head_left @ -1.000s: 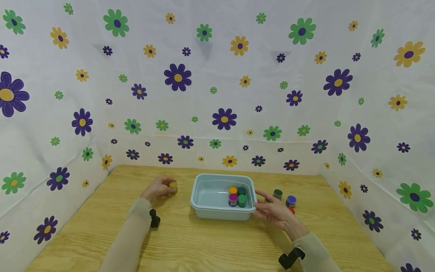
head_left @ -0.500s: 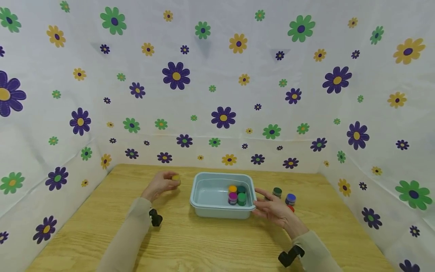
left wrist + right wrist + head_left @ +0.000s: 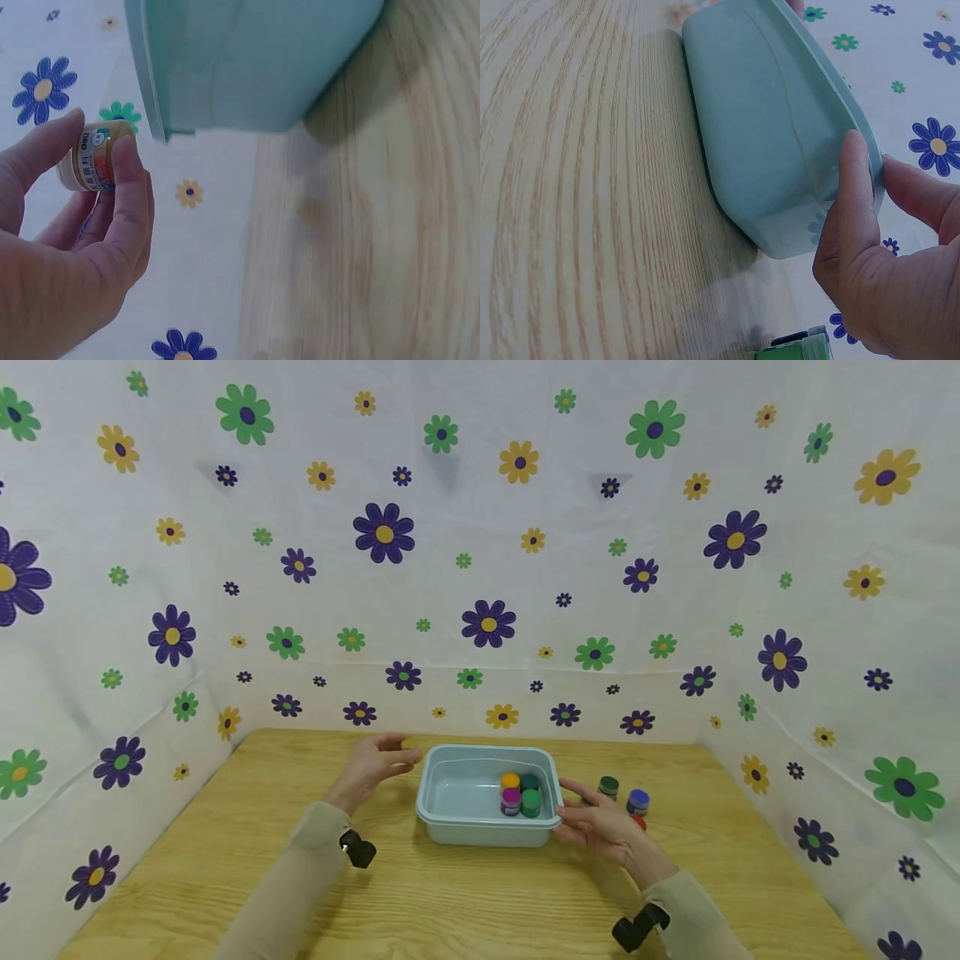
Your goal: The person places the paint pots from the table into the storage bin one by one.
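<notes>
My left hand (image 3: 373,768) pinches a small paint jar with a yellow lid (image 3: 409,743) between thumb and fingers, just left of the light blue plastic tub (image 3: 487,835). In the left wrist view the labelled paint jar (image 3: 94,157) is raised near the tub's rim (image 3: 154,112). My right hand (image 3: 603,831) holds the tub's right end, fingers against the outer wall and thumb at the rim, as the right wrist view shows. Inside the tub, toward its right end, several jars stand grouped: orange (image 3: 510,782), dark teal (image 3: 529,782), purple (image 3: 511,802) and green (image 3: 530,803).
Right of the tub, beyond my right hand, stand a dark green-lidded jar (image 3: 608,787), a blue jar (image 3: 638,802) and a partly hidden red one (image 3: 638,821). A flower-printed white cloth (image 3: 450,568) encloses the wooden table (image 3: 465,902) at the back and sides.
My left hand has lifted the yellow-lidded paint jar and brought it right, closer to the tub. The right hand stays at the tub's end.
</notes>
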Available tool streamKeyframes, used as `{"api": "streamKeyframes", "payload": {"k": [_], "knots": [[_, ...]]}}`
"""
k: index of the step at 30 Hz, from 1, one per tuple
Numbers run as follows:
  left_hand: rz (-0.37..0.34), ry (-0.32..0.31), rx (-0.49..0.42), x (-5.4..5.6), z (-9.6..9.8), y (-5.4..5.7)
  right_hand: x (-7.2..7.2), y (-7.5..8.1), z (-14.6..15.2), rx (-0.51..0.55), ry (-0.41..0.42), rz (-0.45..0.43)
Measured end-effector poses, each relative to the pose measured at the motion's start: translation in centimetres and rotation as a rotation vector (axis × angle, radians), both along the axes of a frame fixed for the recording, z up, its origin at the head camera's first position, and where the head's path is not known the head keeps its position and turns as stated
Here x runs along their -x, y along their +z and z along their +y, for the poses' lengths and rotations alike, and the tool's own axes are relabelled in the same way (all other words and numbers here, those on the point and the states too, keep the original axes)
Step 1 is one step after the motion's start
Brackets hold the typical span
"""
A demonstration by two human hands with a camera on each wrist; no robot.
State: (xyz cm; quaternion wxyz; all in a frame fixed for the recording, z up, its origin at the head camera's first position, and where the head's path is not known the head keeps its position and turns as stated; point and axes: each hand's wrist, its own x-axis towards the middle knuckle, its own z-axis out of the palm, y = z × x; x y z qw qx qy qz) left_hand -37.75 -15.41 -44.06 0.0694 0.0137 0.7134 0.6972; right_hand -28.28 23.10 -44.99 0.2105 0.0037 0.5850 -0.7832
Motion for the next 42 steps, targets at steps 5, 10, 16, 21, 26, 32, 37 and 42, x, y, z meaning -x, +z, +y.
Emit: {"api": "streamKeyframes", "payload": {"k": [5,10,16,21,26,32,37,42], "knots": [[0.025,-0.008,-0.022,-0.5,1.5,0.8,0.0,0.2,0.0,-0.002,-0.003,0.005],[0.038,-0.018,0.006,-0.9,2.7,1.3,-0.1,0.1,0.1,-0.006,0.0,0.009],[0.061,-0.029,0.037,-1.3,3.8,1.4,0.0,0.1,0.0,-0.007,0.001,0.016],[0.093,-0.057,0.056,-1.5,4.6,1.5,0.0,0.1,0.0,-0.013,-0.008,0.016],[0.12,-0.078,0.078,-1.6,5.3,1.4,0.0,0.0,0.0,-0.014,-0.013,0.015],[0.136,-0.084,0.12,-2.0,6.1,1.6,0.0,0.0,0.0,-0.015,-0.012,0.012],[0.148,-0.118,0.162,-2.0,6.8,1.5,0.0,0.0,-0.1,-0.014,-0.011,0.009],[0.156,-0.165,0.185,-2.1,7.7,1.1,0.0,-0.1,-0.2,-0.022,-0.017,0.01]]}}
